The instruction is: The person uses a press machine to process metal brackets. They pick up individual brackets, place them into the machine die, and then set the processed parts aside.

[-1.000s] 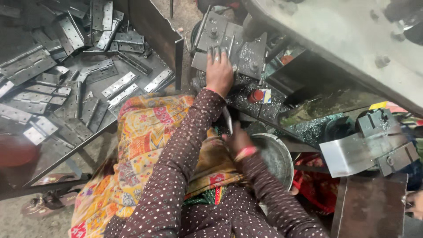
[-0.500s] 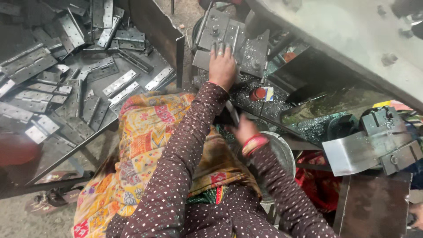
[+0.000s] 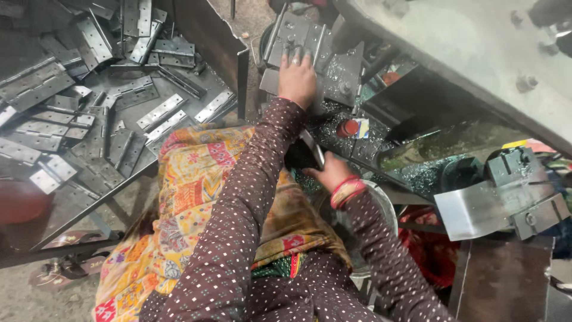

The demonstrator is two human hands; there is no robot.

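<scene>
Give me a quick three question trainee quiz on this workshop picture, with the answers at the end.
1. True or false: the left hand rests flat on the metal press fixture.
2. What fills the tray at the left? A bolts, B flat metal hinges, C wire coils.
3. What is on the wrist of the right hand?

Key
1. True.
2. B.
3. Red and pink bangles.

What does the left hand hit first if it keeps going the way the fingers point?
The left hand lies flat on the grey metal fixture, fingers pointing up the frame. Straight on, they would run along its ribbed plates toward the dark round part behind, though depth there is unclear.
</scene>
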